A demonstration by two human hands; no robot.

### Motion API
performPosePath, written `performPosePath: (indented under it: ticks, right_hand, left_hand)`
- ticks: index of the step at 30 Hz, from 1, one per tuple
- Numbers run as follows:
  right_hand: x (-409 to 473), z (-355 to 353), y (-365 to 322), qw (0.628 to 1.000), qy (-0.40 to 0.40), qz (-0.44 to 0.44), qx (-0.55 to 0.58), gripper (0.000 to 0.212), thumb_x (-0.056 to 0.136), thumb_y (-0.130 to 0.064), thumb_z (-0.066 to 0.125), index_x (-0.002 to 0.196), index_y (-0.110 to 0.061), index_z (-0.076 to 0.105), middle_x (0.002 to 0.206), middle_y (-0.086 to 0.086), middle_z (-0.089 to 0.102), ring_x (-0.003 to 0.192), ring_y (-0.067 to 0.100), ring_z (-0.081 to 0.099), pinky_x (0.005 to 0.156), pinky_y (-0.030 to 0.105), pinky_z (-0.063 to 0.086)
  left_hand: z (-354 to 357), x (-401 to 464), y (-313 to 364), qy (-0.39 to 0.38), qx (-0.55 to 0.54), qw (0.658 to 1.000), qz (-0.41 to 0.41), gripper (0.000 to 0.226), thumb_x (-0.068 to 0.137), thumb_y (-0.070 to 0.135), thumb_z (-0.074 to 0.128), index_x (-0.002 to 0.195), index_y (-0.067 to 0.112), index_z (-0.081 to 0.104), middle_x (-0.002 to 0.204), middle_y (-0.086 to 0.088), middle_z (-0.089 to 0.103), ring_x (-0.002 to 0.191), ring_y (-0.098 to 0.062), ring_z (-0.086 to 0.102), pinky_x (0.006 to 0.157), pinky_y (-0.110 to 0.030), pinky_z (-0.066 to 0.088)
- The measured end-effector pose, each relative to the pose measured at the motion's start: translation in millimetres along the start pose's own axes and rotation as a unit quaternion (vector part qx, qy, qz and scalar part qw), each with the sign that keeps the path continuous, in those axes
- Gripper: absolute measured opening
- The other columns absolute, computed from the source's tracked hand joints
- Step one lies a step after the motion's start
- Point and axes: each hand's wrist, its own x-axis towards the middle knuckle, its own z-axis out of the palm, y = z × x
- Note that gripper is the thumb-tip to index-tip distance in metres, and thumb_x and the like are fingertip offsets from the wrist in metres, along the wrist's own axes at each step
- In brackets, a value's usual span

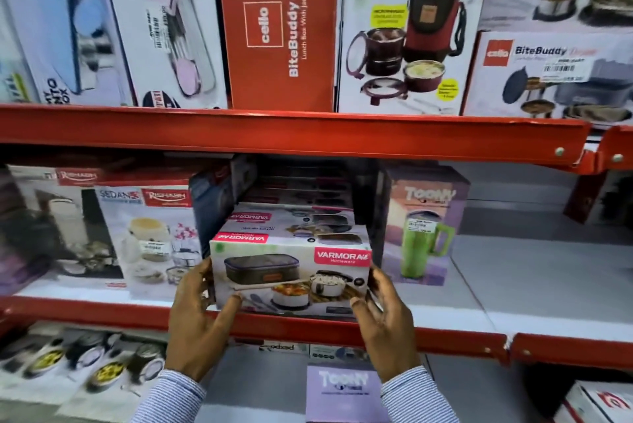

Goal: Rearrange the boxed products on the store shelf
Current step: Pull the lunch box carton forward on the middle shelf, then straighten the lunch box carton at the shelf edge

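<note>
Gripping a white Varmora lunch-box carton (pixel 290 273) from both ends, the person's two hands hold it at the near edge of the middle shelf (pixel 534 313). The left hand (pixel 197 316) presses its fingers flat against the carton's left side, with the thumb laid across the lower left corner of the printed front. The right hand (pixel 385 318) clasps the right side in the same way, its thumb on the lower right corner of the front. Both wrists come out of blue-and-white striped sleeves (pixel 416 395).

The carton sits upright with its picture facing the person, its base at the red front lip of the shelf (pixel 308 328). Directly behind it lies a second Varmora carton (pixel 291 218), touching or nearly touching it; farther back, darker boxes are stacked in shadow.

To the left on the same shelf stands a Rishabh Sedan box (pixel 152 237), close beside the held carton. To the right stands a purple Toony box (pixel 424 227) showing a green mug, and beyond it the shelf surface is bare and grey.

On the shelf above, a red Cello BiteBuddy box (pixel 277 25) stands on end, with a Cello Freshco box (pixel 407 32) just to its right. Below, another purple Toony box (pixel 342 391) sits between the sleeves.
</note>
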Motion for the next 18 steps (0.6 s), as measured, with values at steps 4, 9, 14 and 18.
performPosePath:
  ticks: [4, 9, 14, 18]
  right_hand:
    - [-2, 9, 6, 1.0, -0.01, 0.008, -0.015, 0.059, 0.087, -0.005, 0.065, 0.133, -0.035, 0.043, 0.131, -0.01, 0.057, 0.106, -0.013, 0.055, 0.081, -0.004, 0.042]
    - [-2, 10, 11, 1.0, -0.007, 0.007, -0.011, 0.057, 0.088, -0.004, 0.063, 0.133, -0.034, 0.044, 0.129, -0.008, 0.058, 0.103, -0.018, 0.056, 0.079, -0.003, 0.044]
    - [-3, 11, 16, 1.0, -0.003, -0.013, -0.012, 0.058, 0.088, -0.003, 0.063, 0.121, -0.048, 0.045, 0.124, -0.015, 0.06, 0.106, -0.015, 0.059, 0.081, 0.001, 0.047]
    - [-2, 11, 20, 1.0, -0.004, -0.023, -0.004, 0.062, 0.088, -0.002, 0.063, 0.118, -0.053, 0.045, 0.124, -0.019, 0.06, 0.107, -0.021, 0.057, 0.085, 0.003, 0.047]
  left_hand:
    - [1, 6, -18, -0.008, -0.012, 1.0, -0.01, 0.076, 0.073, 0.057, 0.062, 0.14, 0.025, 0.045, 0.138, -0.006, 0.06, 0.122, -0.029, 0.06, 0.102, -0.057, 0.053]
    - [3, 11, -26, -0.019, -0.005, 1.0, -0.012, 0.076, 0.073, 0.057, 0.06, 0.14, 0.025, 0.045, 0.14, -0.007, 0.058, 0.124, -0.028, 0.059, 0.103, -0.056, 0.053]
    - [3, 10, -24, -0.03, -0.004, 1.0, -0.009, 0.062, 0.083, 0.037, 0.071, 0.139, 0.027, 0.045, 0.139, -0.004, 0.057, 0.122, -0.028, 0.059, 0.101, -0.055, 0.054]
    - [4, 9, -22, -0.027, -0.006, 1.0, 0.004, 0.06, 0.086, 0.026, 0.071, 0.139, 0.025, 0.045, 0.128, 0.007, 0.052, 0.119, -0.027, 0.059, 0.1, -0.055, 0.055]
